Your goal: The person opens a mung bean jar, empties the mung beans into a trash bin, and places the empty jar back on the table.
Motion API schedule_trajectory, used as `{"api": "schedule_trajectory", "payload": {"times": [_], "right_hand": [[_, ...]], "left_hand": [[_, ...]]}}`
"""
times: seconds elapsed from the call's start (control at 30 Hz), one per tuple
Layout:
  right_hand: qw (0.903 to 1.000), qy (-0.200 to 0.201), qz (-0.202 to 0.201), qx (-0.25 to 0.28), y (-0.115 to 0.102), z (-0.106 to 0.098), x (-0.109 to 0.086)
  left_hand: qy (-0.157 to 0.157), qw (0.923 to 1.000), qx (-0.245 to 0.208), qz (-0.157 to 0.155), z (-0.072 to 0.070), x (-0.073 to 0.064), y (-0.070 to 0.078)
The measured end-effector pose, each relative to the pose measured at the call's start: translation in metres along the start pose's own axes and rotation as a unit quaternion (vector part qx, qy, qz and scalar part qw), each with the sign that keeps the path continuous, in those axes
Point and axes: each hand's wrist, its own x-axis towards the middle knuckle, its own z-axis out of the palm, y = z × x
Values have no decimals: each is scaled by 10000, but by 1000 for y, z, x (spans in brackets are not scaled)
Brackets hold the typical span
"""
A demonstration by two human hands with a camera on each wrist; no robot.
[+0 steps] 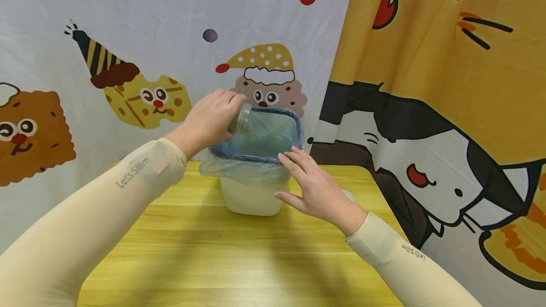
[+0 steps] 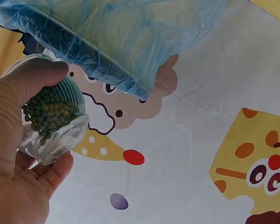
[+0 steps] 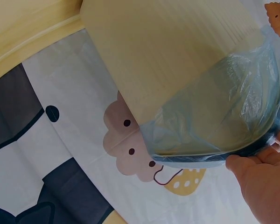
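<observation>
My left hand (image 1: 211, 115) grips a clear jar (image 1: 243, 118) on its side, its mouth turned over the left side of the bin's opening. Green beans (image 2: 49, 112) lie inside the jar in the left wrist view. Below it stands a cream-coloured waste bin (image 1: 252, 198), lined with a translucent blue plastic bag (image 1: 251, 168) folded out over the rim. At the bin's right front corner, the fingertips of my right hand (image 1: 315, 186) touch the bag-covered rim, fingers extended and thumb spread apart below.
The bin stands on a yellow wood-grain table (image 1: 239, 259) near its back edge. Partly hidden behind my right hand lies a pale round object (image 1: 349, 196). A white cartoon curtain (image 1: 170, 22) hangs behind the table, and a yellow cartoon cloth (image 1: 418, 51) hangs at the right.
</observation>
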Motion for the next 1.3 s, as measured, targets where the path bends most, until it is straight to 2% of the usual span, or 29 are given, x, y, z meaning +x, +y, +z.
{"api": "schedule_trajectory", "payload": {"times": [0.27,0.6,1.03,1.3], "right_hand": [[10000,-53,25,4,-1,-1,0],[9999,-98,54,-22,-1,0,0],[10000,-20,11,-7,-2,0,0],[10000,-29,24,19,-1,1,0]], "left_hand": [[-30,9998,143,137,1,0,1],[247,9977,472,424,3,-1,0],[254,9966,603,497,3,-2,-1],[533,9934,723,718,5,-1,-3]]}}
